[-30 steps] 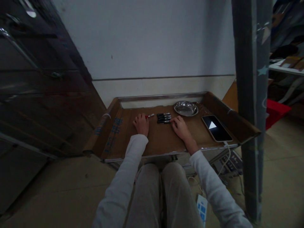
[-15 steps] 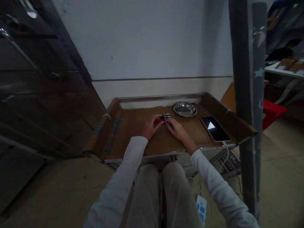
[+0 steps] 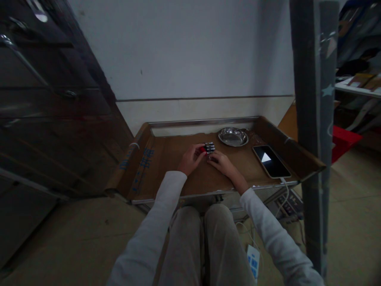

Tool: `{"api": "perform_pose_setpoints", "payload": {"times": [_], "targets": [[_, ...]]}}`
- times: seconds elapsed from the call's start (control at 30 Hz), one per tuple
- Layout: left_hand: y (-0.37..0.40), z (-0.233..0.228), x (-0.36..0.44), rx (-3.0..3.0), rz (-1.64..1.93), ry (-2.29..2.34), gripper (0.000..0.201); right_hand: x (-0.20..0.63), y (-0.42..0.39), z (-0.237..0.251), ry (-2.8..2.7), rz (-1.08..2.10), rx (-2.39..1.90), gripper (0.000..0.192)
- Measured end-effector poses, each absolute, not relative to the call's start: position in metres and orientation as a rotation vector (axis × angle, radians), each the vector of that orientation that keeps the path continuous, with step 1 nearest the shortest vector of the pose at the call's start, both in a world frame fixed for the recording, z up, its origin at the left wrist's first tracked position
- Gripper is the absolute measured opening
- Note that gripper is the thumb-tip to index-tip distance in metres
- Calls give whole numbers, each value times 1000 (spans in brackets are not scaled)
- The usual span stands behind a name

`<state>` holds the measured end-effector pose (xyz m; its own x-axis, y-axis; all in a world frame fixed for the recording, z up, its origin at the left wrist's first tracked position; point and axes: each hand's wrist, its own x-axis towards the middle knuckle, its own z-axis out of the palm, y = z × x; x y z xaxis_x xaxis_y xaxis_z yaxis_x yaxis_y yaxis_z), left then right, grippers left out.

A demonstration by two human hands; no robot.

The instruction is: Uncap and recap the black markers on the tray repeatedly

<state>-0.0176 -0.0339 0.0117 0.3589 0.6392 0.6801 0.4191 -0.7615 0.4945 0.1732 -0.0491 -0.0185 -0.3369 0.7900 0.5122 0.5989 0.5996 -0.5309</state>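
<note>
My left hand [image 3: 190, 159] is closed around a small red piece [image 3: 203, 149] over the middle of the cardboard-lined table. Beyond it several slim black pieces with shiny silver ends [image 3: 210, 147] lie side by side in a row; their kind is too small to make out. Fingers bent, my right hand [image 3: 222, 163] is just to the right and nearer to me, its fingertips together at a tiny shiny bit [image 3: 209, 157] by the near end of the row. Whether that bit is joined to the red piece cannot be seen.
A round steel dish [image 3: 233, 137] stands at the back right, with crumpled clear plastic [image 3: 253, 137] beside it. A phone [image 3: 271, 161] on a white cable lies at the right. Raised cardboard sides [image 3: 297, 149] edge the table, and a wrapped grey post [image 3: 312, 119] rises beyond.
My right fingertips have drawn slightly back toward me from the row, so more of the silver ends shows. The red piece now looks more upright in my left hand.
</note>
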Motion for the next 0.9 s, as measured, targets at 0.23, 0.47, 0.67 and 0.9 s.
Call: {"api": "perform_pose_setpoints", "payload": {"times": [0.23, 0.47, 0.67, 0.9], "targets": [[-35, 16, -22, 2241, 1507, 1088, 27, 174, -52, -14, -2036, 365, -1097, 17], [-33, 11, -19, 2206, 1361, 1062, 19, 179, -52, -13, -1812, 230, -1182, 31], [-27, 3, -13, 2457, 871, 955, 18, 183, -46, -19, -1740, 197, -1227, 37], [-18, -4, -13, 2466, 934, 1079, 10, 179, -47, -19, -1834, 237, -1179, 38]]}}
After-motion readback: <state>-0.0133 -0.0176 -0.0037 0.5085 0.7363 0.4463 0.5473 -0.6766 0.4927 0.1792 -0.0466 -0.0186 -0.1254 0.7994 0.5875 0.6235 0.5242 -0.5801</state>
